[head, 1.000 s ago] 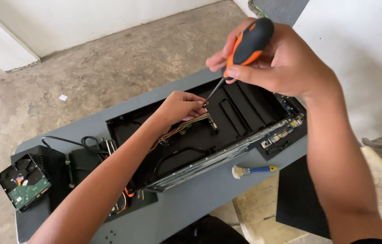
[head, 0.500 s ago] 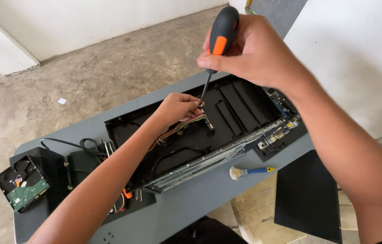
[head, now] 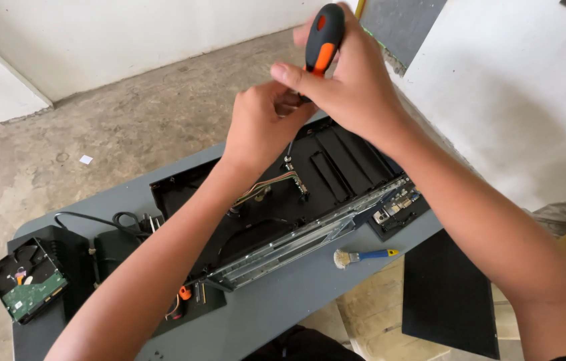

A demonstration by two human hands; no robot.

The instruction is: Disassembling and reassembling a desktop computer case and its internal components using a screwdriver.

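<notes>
Right hand (head: 356, 87) gripping screwdriver (head: 323, 37) upright above black chassis (head: 336, 167), left hand (head: 263, 124) seemingly pinching its shaft

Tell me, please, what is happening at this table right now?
A person is working over an opened black electronics case on a grey table. The right hand grips a black-and-orange screwdriver upright above the case, and the left hand is up against its shaft. Inside the case lie coloured wires and a metal rail. A small brush lies by the near edge, and a bare hard drive sits at the far left.
</notes>
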